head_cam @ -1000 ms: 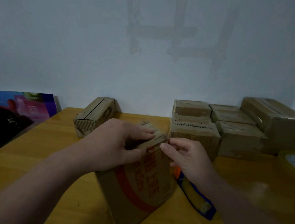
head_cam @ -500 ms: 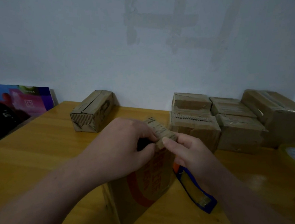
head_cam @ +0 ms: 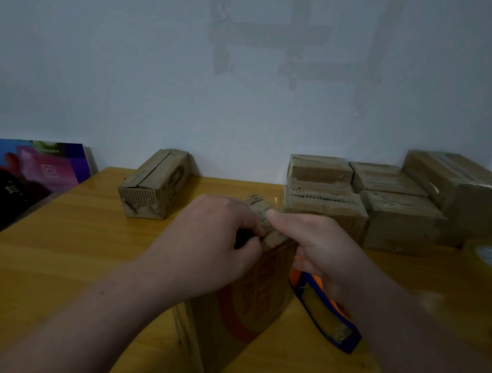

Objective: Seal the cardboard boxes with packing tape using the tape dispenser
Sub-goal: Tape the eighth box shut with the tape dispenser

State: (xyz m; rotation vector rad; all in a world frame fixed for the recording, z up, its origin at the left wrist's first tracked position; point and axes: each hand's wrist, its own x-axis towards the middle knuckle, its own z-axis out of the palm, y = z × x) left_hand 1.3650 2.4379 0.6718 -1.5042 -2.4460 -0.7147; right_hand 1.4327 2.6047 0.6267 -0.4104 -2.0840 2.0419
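- Left hand (head_cam: 208, 248) curls over the top flap (head_cam: 259, 210) of the upright box (head_cam: 248, 306) and pinches it down, likely to close it for taping.
- Right hand (head_cam: 317, 245) presses its thumb on the same flap. Its other fingers are hidden, so the grip is unclear.
- Tape dispenser (head_cam: 322, 312) lies on the bench (head_cam: 53, 260) just under the right hand, within easy reach.
- Stacked boxes (head_cam: 387, 201) sit beyond the right hand.
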